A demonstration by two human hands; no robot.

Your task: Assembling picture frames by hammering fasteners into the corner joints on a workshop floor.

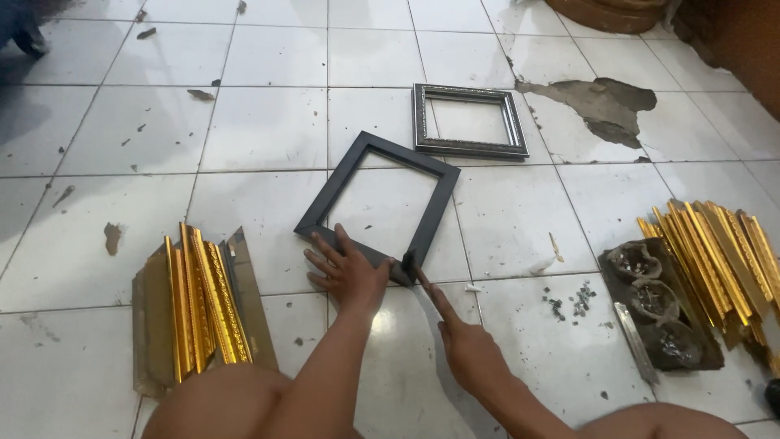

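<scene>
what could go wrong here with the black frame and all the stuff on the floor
The left hand presses flat on the black frame right at the corner where the right hand is working, so a slip there could catch the fingers. Small dark metal bits lie scattered on the tile floor beside the right arm and bare knee, and may prick skin or get lost.

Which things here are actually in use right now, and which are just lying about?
In use: black frame, left hand flat on its near rail, right hand with a finger at its corner.

Lying about: silver frame, gold mouldings on the left, gold mouldings on the right, loose nails.
</scene>
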